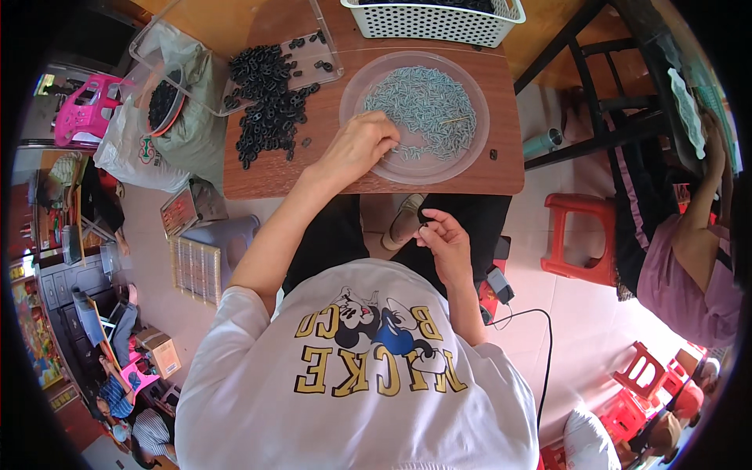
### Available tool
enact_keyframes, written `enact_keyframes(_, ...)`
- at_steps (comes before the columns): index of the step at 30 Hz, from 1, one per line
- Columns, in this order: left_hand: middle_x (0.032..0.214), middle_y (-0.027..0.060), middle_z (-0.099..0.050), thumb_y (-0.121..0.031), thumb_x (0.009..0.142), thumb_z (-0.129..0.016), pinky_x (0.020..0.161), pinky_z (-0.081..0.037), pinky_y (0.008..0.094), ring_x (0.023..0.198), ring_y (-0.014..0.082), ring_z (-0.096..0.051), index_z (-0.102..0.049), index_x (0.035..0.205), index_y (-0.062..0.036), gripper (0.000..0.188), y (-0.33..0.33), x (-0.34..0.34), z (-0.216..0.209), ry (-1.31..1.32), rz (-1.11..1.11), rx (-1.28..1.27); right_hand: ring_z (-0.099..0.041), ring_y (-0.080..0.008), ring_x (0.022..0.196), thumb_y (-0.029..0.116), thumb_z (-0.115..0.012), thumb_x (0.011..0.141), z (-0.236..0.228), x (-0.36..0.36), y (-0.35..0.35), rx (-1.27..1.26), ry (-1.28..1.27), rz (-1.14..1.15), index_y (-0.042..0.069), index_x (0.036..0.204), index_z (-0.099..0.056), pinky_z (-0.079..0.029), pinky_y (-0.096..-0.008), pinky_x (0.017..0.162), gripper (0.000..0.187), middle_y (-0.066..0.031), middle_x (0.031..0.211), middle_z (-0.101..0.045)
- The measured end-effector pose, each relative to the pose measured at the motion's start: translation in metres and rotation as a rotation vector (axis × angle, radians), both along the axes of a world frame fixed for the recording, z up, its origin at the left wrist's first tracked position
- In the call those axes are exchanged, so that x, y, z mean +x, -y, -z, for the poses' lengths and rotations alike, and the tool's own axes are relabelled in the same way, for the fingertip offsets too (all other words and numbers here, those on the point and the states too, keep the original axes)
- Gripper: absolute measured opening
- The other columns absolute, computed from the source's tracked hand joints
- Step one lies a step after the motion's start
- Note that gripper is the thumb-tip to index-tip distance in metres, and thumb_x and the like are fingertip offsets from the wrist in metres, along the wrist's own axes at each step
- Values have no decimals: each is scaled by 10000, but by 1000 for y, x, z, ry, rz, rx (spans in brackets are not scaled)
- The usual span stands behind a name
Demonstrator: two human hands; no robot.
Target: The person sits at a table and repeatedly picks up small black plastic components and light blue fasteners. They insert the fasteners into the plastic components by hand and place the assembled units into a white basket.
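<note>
On the brown table, a round clear plastic basin holds a heap of small silvery-blue screws. My left hand reaches over its near left rim, fingertips pinched together at the edge of the heap. Whatever sits between those fingertips is too small to make out. My right hand is held lower, in front of the table edge above my lap. Its thumb and fingers are closed on a small black piece. A pile of small black oval plastic pieces with holes lies left of the basin.
A clear plastic tray lies partly under the black pile. At the back stands a white perforated basket. One loose black piece lies right of the basin. A red stool and another person's arm are to the right.
</note>
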State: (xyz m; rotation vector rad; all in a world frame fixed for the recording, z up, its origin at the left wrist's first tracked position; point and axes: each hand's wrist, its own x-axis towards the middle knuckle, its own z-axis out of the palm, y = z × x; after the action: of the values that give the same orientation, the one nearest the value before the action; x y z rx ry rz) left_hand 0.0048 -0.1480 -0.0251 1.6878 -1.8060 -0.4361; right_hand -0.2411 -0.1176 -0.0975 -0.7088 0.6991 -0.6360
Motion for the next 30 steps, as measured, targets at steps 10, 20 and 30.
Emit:
enact_keyframes(10,806,140,-589,-25,742,-630,726,-460,388,847,321,-587,-628,790,31,73,19,-3,5,77,157,57,-617,-121,733,-11,-617,824,4,-4,-5,20,18,19,-7,1032,-572,-502,-237,693,212,-86,825,-654)
enact_keyframes(20,844,148,-603,-24,777,-610,706,-464,357,798,310,-600,-618,884,40,124,18,1,8,4,141,83,-600,-107,703,-3,-634,807,-22,3,1,-122,10,-12,-8,974,-644,-483,-225,681,167,-77,829,-664)
enact_keyframes(30,850,82,-651,-9,815,-627,633,-492,236,710,114,-606,-645,977,10,164,-39,-5,-17,-1274,-179,226,-577,-93,759,4,-582,851,-80,45,28,-255,23,10,-7,1085,-628,-458,-207,701,239,-65,867,-649)
